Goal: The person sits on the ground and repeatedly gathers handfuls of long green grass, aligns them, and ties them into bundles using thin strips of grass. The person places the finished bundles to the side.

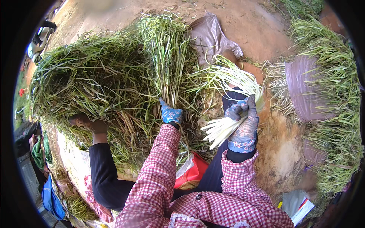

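My left hand [170, 113], in a blue flowered glove, reaches into a standing tuft of green stalks [167, 57] and grips it near its base. My right hand [243, 121], in a grey-blue glove, is closed around a bunch of cleaned stalks [224, 127] with white stems pointing down-left and green tops fanning up-right. Both sleeves are red-and-white checked. A big heap of green stalks [95, 87] lies left of my left hand.
Another person's bare hand [85, 122] with a dark sleeve rests in the heap at the left. A red packet [192, 173] lies by my lap. Grey plastic sheets [211, 36] and a wrapped pile of stalks [323, 95] sit on the dirt ground at the right.
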Tool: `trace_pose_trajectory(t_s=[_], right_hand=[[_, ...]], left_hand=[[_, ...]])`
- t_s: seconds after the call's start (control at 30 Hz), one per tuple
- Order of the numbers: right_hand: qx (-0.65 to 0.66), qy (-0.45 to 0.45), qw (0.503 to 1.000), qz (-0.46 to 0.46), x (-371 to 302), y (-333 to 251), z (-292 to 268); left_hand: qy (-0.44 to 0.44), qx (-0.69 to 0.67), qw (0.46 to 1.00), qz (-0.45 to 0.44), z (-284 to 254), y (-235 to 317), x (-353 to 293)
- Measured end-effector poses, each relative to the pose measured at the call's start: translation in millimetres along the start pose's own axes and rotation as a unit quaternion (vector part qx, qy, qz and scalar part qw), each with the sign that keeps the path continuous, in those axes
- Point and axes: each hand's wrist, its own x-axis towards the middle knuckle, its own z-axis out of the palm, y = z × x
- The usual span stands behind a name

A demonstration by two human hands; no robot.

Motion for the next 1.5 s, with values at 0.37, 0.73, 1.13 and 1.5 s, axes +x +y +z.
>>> trace_pose_trajectory(t_s=[0.37, 0.73, 1.13, 1.5], right_hand=[[0.056, -0.002, 0.998, 0.000, 2, -6, -4], [0.037, -0.010, 0.998, -0.039, 8, -2, -7], [0.039, -0.178, 0.976, -0.115, -16, -112, 3], [0.060, -0.126, 0.979, -0.150, 4, -152, -47]], left_hand=[[-0.213, -0.433, 0.861, 0.161, -132, -80, -68], [-0.010, -0.373, 0.892, 0.253, -159, -42, -108], [-0.100, 0.051, 0.991, 0.066, -73, -95, -94], [-0.025, -0.412, 0.895, 0.169, -92, -85, -100]])
